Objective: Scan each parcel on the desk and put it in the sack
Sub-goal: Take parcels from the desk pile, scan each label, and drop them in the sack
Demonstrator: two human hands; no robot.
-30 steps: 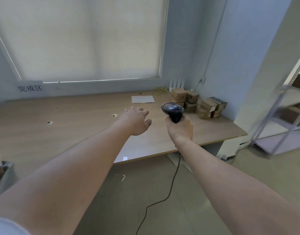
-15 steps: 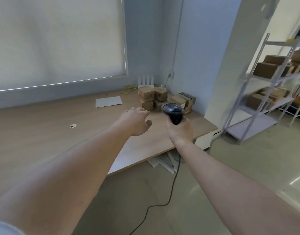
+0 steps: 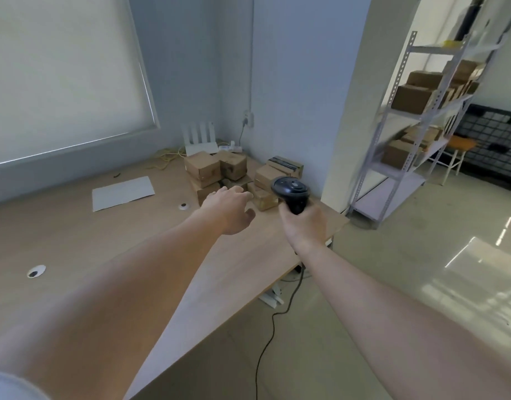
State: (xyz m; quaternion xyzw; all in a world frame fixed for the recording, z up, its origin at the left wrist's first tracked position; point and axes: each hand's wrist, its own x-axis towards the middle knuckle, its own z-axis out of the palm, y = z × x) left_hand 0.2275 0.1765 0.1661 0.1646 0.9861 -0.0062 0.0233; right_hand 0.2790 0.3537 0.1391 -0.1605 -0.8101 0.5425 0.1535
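Several small brown cardboard parcels (image 3: 202,167) are piled at the far right corner of the wooden desk (image 3: 75,241). My left hand (image 3: 229,210) stretches out over the desk just in front of the pile, fingers apart and holding nothing. My right hand (image 3: 304,226) grips a black handheld barcode scanner (image 3: 291,193), head pointing toward the parcels, its cable (image 3: 265,342) trailing to the floor. No sack is in view.
A white sheet of paper (image 3: 122,193) lies on the desk left of the pile. A white router (image 3: 200,140) and yellow cables sit by the wall. A metal shelf (image 3: 421,116) with boxes stands on the right, beyond a white pillar (image 3: 358,96).
The view has swung right and moved nearer the desk corner. The parcel pile now lies directly in front of both hands. The left hand stays open; the right still holds the scanner.
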